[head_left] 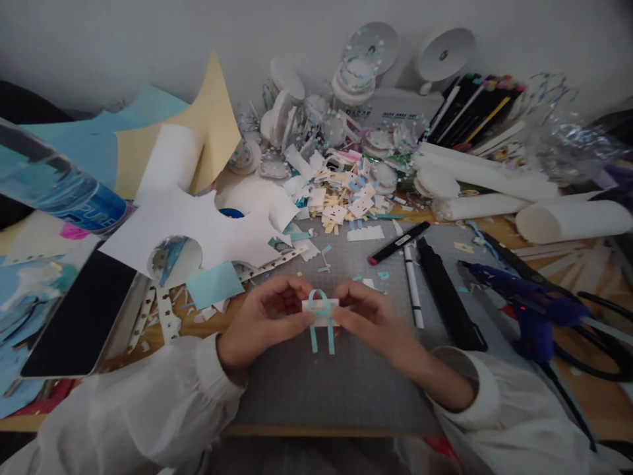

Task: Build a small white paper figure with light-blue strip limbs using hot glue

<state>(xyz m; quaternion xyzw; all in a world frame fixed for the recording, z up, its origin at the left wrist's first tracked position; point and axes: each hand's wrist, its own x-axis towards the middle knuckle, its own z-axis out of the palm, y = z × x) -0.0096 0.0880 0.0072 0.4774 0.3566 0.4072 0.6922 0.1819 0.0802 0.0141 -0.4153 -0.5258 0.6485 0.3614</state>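
Between my two hands is a small white paper piece with a light blue paper strip [320,295] arched over its top and two blue strip ends hanging below it. My left hand [277,315] pinches its left side with thumb and fingers. On the other side, my right hand [368,320] is closed on the piece, its thumb pressed against the front. Both hands hold it just above the grey cutting mat [336,389]. Fingertips behind the paper are partly hidden.
A blue glue gun [524,297] lies at right, near a black cutter [448,297], a white pen [413,287] and a marker [399,243]. Paper cutouts [346,191] pile up behind. At left are a phone [82,316], a water bottle [64,178] and cut white paper [222,231].
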